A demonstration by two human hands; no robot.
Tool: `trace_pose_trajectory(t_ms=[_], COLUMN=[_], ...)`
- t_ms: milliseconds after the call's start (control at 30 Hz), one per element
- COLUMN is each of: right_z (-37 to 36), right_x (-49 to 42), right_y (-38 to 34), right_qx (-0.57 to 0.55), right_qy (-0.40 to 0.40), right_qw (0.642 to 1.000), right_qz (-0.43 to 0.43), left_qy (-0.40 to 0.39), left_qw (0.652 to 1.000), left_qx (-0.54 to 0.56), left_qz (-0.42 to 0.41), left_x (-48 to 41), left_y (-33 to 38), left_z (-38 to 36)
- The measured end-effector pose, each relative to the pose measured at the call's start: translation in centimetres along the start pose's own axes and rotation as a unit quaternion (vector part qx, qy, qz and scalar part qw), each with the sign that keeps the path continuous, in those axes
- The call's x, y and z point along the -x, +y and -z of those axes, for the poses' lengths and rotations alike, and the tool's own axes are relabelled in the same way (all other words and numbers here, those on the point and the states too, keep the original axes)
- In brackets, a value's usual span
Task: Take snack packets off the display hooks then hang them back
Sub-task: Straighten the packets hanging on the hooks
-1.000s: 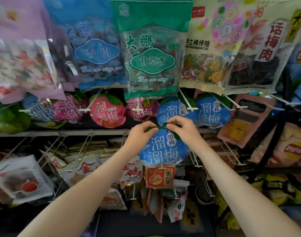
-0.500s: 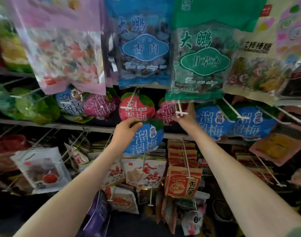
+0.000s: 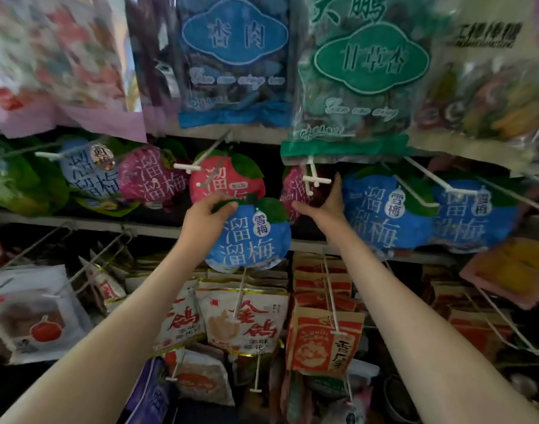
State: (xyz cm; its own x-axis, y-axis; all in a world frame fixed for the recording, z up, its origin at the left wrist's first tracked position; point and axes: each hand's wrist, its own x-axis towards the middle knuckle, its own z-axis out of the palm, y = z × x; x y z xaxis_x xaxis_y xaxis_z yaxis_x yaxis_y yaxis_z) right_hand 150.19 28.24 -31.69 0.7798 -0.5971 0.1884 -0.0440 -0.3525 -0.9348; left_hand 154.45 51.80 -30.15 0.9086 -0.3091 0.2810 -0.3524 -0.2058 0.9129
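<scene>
Overhead, left hand gripping blue packet (green leaf top), right hand fingers loose beside hook, magenta packet behind

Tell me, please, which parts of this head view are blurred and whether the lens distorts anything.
Head view: motion smears the top row, worst on the pink bag at upper left; the blue round packet in the left hand reads clearly; the wide lens stretches the forearms toward the bottom corners; the lower left is dim.
</scene>
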Motion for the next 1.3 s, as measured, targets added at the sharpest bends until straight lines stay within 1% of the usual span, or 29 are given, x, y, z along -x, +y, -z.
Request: trace_pose_trajectory(t_ms=[133, 233, 300, 533, 700, 767, 900, 933, 1000, 1033, 1067, 1100, 1167, 1200, 1233, 1300], right_z=[-1.5, -2.4, -2.9, -4.4, -5.6, -5.9, -6.3, -6.3, -6.7, -6.9, -7.1, -7.2, -7.2, -7.0, -6.6, -6.0], right_x=[-0.7, -0.9, -1.1, -0.8, 0.4, 0.8, 0.9, 1.0, 1.2, 1.2, 1.5, 1.7, 1.9, 1.7, 1.5, 0.9], right_y=[1.2, 1.8, 1.7, 3.3, 3.8, 3.2, 2.1, 1.8, 1.4, 1.4, 1.3, 1.2, 1.5, 1.6, 1.6, 1.4], right_qx=[-0.153, -0.225, -0.271, -0.345, -0.391, -0.424, -0.533, -0.542, -0.522, -0.505, -0.476, -0.434, -0.310, -0.257, -0.226, -0.205], right_qy=[-0.041, -0.060, -0.053, -0.013, -0.037, -0.045, -0.066, -0.069, -0.080, -0.078, -0.066, -0.045, 0.038, 0.078, 0.113, 0.153], right_qw=[0.987, 0.972, 0.960, 0.932, 0.911, 0.893, 0.830, 0.823, 0.834, 0.844, 0.863, 0.887, 0.940, 0.955, 0.961, 0.962], right_qz=[-0.020, -0.031, -0.045, -0.112, -0.124, -0.143, -0.153, -0.154, -0.159, -0.162, -0.158, -0.152, -0.135, -0.122, -0.110, -0.095], left_qy=[0.022, 0.029, 0.034, 0.052, 0.039, 0.032, 0.029, 0.029, 0.029, 0.028, 0.025, 0.020, 0.010, 0.007, 0.004, -0.007], left_qw=[0.999, 0.998, 0.998, 0.997, 0.995, 0.996, 0.995, 0.994, 0.994, 0.994, 0.994, 0.994, 0.995, 0.995, 0.995, 0.996], left_qx=[0.036, 0.048, 0.058, 0.066, 0.089, 0.085, 0.093, 0.095, 0.098, 0.100, 0.100, 0.096, 0.085, 0.082, 0.081, 0.073], left_qz=[0.000, -0.006, -0.006, 0.002, 0.019, 0.022, 0.033, 0.035, 0.041, 0.045, 0.047, 0.048, 0.054, 0.058, 0.059, 0.056], left_x=[-0.7, -1.1, -1.2, -0.2, 1.1, 1.4, 1.4, 1.5, 1.7, 1.8, 2.0, 2.2, 2.4, 2.4, 2.3, 2.1], left_y=[-0.7, -0.7, -0.7, -1.9, -2.3, -2.3, -2.1, -2.1, -2.0, -1.9, -1.9, -1.9, -1.8, -1.7, -1.7, -1.5], left_z=[-0.3, -0.5, -0.5, 0.6, 1.6, 1.8, 2.1, 2.1, 2.3, 2.4, 2.6, 2.9, 3.4, 3.7, 4.0, 4.3])
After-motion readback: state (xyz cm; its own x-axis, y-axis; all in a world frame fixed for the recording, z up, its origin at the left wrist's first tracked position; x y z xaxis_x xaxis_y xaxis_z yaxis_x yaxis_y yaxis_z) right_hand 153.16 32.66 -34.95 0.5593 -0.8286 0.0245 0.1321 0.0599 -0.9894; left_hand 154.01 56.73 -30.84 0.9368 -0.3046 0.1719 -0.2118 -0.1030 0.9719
